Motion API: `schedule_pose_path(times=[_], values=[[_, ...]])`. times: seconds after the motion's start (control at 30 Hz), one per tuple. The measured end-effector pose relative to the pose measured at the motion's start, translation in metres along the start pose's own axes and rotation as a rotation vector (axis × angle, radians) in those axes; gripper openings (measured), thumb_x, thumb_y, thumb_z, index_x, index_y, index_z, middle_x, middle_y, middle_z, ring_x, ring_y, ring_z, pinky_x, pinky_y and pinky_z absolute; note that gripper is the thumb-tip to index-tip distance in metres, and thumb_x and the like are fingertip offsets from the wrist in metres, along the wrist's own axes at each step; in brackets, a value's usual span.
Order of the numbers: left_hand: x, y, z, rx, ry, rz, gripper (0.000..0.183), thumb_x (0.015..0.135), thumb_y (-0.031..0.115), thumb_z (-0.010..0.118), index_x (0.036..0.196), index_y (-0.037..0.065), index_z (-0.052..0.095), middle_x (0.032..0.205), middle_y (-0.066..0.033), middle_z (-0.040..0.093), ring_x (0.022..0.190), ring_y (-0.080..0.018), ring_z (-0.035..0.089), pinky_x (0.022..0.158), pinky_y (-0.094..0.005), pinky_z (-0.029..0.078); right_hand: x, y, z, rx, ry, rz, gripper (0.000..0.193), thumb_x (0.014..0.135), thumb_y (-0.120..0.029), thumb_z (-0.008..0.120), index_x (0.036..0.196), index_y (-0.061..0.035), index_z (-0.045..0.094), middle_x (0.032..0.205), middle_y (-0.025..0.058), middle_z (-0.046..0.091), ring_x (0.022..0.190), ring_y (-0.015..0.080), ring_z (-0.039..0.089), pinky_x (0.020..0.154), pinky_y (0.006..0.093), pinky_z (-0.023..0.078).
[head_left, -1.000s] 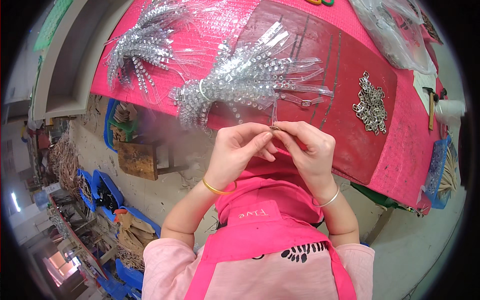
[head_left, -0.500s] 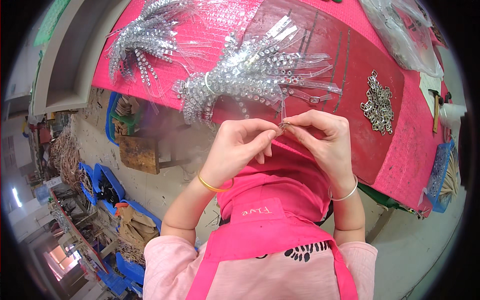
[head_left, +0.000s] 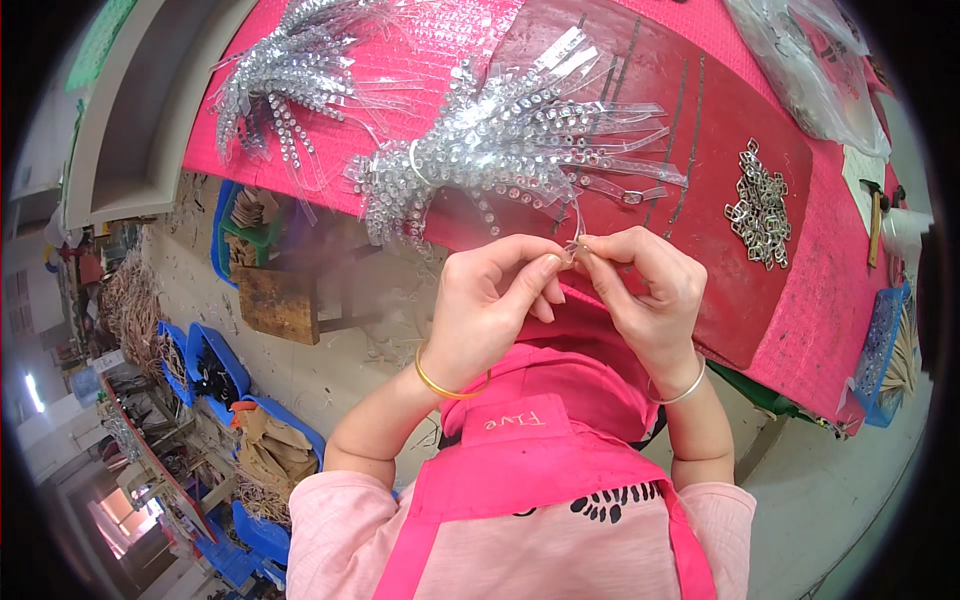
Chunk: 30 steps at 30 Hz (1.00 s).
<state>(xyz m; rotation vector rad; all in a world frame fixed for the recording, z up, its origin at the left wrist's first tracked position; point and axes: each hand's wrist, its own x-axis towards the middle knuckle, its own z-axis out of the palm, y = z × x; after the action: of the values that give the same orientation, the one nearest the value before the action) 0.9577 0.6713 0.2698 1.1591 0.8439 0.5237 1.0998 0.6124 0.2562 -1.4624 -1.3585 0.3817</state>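
Observation:
My left hand (head_left: 488, 305) and my right hand (head_left: 645, 285) meet in front of the apron, both closed in a pinch. A thin clear plastic strap (head_left: 577, 218) runs up from between their fingertips toward the bundle. Something small and shiny, perhaps a buckle, glints at the pinch, mostly hidden by the fingers. Just beyond lies a bundle of clear straps with rhinestones (head_left: 480, 150), bound by a pale band (head_left: 419, 165). One strap at its right side carries a small metal buckle (head_left: 632, 197). Off to the right is a pile of silver buckles (head_left: 760, 212).
Beneath the work is a dark red mat (head_left: 700, 130) on a pink-covered table (head_left: 800, 345). A second rhinestone strap bundle (head_left: 285, 85) lies far left. A clear plastic bag (head_left: 800, 75), a hammer (head_left: 874, 228) and a blue basket (head_left: 882, 350) are at right; blue bins (head_left: 215, 365) stand lower left.
Both hands have shifted slightly right, still pinching together. The fingertips and the strap end between them have turned a little. The bundles and the buckle pile stay put.

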Motion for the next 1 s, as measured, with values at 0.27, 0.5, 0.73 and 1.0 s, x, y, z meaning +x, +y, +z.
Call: schedule_pose_path(times=[0.27, 0.5, 0.73, 1.0], values=[[-0.003, 0.002, 0.006, 0.129, 0.023, 0.093, 0.012, 0.083, 0.003, 0.051, 0.088, -0.005, 0.058, 0.064, -0.0039, 0.057, 0.054, -0.0066, 0.052, 0.048, -0.0191, 0.042, -0.001, -0.006, -0.003, -0.034, 0.017, -0.050, 0.013, 0.065, 0.005, 0.063, 0.076, -0.0007, 0.059, 0.064, 0.0085, 0.057, 0.055, 0.0186, 0.058, 0.046, 0.0255, 0.044], [-0.001, 0.010, 0.004, 0.411, 0.059, 0.277, 0.007, 0.078, 0.000, 0.055, 0.082, -0.003, 0.059, 0.065, -0.0077, 0.059, 0.054, -0.0103, 0.056, 0.048, -0.0216, 0.043, 0.005, -0.007, -0.012, 0.015, -0.041, -0.045, 0.014, 0.065, 0.005, 0.063, 0.077, -0.0005, 0.059, 0.063, 0.0087, 0.056, 0.055, 0.0193, 0.057, 0.048, 0.0263, 0.043], [-0.002, 0.016, 0.007, 0.553, 0.070, 0.403, 0.004, 0.075, -0.002, 0.056, 0.080, -0.002, 0.057, 0.065, -0.0101, 0.056, 0.053, -0.0155, 0.056, 0.047, -0.0251, 0.043, 0.009, -0.010, -0.012, -0.166, -0.048, -0.255, 0.013, 0.064, 0.004, 0.063, 0.077, 0.0002, 0.058, 0.063, 0.0083, 0.055, 0.054, 0.0204, 0.056, 0.047, 0.0280, 0.044], [0.022, 0.040, 0.003, 0.464, -0.169, 0.581, 0.020, 0.080, 0.000, 0.049, 0.097, -0.003, 0.058, 0.075, -0.0086, 0.061, 0.072, -0.0154, 0.059, 0.072, -0.0284, 0.044, 0.009, -0.012, -0.020, 0.187, -0.018, 0.288, 0.008, 0.075, -0.001, 0.059, 0.082, 0.0014, 0.060, 0.069, 0.0057, 0.060, 0.060, 0.0105, 0.057, 0.053, 0.0222, 0.045]])
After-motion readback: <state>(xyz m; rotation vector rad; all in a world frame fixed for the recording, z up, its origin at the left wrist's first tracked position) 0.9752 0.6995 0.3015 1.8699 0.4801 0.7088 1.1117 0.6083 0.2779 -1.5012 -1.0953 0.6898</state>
